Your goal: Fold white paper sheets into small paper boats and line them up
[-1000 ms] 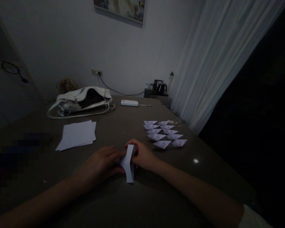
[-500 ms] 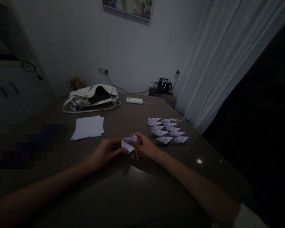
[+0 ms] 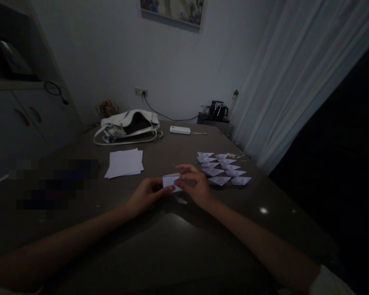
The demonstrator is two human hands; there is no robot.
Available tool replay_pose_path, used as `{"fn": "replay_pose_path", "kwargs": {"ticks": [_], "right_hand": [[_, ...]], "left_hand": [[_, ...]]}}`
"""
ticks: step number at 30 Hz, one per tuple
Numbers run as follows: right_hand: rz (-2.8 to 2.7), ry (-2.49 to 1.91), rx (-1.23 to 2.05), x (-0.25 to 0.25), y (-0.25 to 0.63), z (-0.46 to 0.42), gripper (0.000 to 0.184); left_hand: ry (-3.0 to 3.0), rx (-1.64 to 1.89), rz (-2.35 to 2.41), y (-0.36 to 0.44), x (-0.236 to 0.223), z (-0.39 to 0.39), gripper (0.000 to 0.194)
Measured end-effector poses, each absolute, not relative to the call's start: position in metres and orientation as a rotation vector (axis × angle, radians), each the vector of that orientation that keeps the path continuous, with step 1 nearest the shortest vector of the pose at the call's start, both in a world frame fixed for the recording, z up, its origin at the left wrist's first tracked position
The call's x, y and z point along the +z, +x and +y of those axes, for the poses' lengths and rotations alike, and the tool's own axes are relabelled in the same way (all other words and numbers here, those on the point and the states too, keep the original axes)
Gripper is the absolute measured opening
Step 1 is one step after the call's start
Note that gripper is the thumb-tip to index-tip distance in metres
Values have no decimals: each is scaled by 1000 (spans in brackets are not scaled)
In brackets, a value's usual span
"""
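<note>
Between my two hands is a small piece of folded white paper [image 3: 169, 182], held just above the dark table [image 3: 160, 254]. My left hand [image 3: 147, 194] pinches its left side, thumb in front and fingers behind. At the right side, my right hand [image 3: 197, 184] grips the paper with the thumb, while some of its fingers stretch out above. Part of the paper is hidden by the right fingers. Several folded paper boats [image 3: 219, 180] stand in two rows to the right of my hands. A stack of white paper sheets [image 3: 125, 163] lies to the left, beyond my left hand.
Toward the back of the table lie a white handbag [image 3: 129, 123] and a white power-bank-like device [image 3: 180, 130] with a short cable. A black kettle [image 3: 221, 111] stands on a low stand at the back right. A white curtain [image 3: 264, 82] hangs along the right side.
The folded paper was spread open like a pocket and is now pressed flatter. My right fingers have come out of it and round its right side. The view has shifted slightly left.
</note>
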State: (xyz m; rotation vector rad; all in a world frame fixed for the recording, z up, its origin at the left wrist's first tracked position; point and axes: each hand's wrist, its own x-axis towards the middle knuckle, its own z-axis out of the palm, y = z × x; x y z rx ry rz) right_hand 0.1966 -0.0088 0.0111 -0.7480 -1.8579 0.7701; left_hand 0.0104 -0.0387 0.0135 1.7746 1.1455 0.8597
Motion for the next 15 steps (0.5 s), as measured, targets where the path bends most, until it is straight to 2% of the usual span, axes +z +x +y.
{"fn": "replay_pose_path", "kwargs": {"ticks": [5,10,15], "right_hand": [[-1766,-733,1030,2,197,3,20],[-1772,-768,1116,4,197,2,21],[-1863,-701,1152,5,197,-1,24]], "left_hand": [[1947,890,1242,9,10,-39,40],[2117,1181,1370,5,11,-36,46],[2412,1147,1164,3,16,-39,24]]}}
